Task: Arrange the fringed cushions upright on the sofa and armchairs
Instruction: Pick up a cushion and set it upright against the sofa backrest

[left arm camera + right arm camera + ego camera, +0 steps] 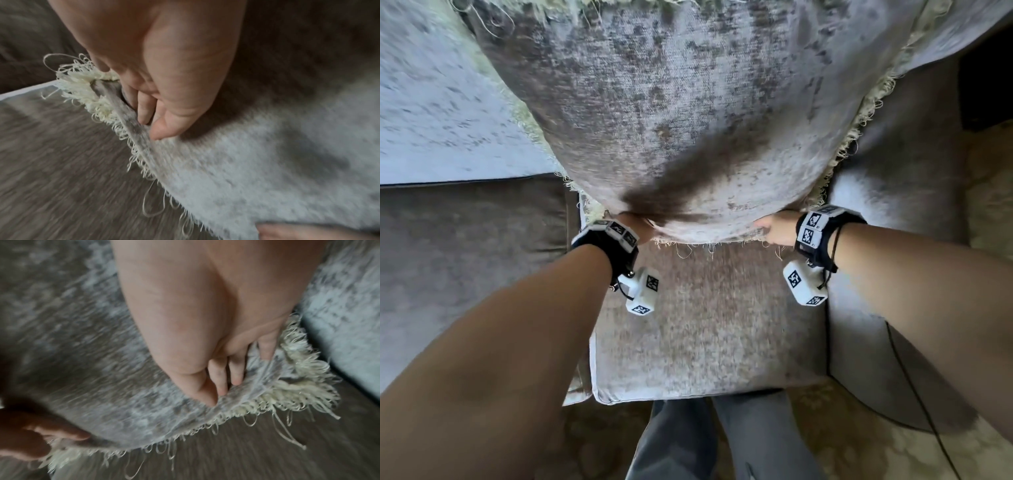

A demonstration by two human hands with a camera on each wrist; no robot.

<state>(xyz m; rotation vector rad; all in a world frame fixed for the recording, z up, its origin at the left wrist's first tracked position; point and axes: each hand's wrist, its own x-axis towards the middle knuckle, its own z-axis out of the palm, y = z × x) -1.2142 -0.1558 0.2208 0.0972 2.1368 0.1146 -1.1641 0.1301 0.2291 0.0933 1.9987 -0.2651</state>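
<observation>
A large grey velvet cushion (688, 113) with a cream fringe fills the upper middle of the head view, leaning back over the armchair seat (705, 325). My left hand (635, 228) pinches its lower left corner, thumb on the front face and fingers behind the fringed edge (98, 100). My right hand (777, 229) pinches the lower right corner, thumb and fingers (218, 378) curled over the seam beside the fringe (287, 394). The cushion (267, 162) and the same cushion (92, 369) look blurred in both wrist views.
The armchair's right arm (887, 212) rises beside my right wrist. A sofa seat (465, 246) adjoins on the left, with a pale cushion (441, 113) behind it. My trouser legs (715, 442) stand at the seat's front edge. A black cable (914, 383) trails down the right.
</observation>
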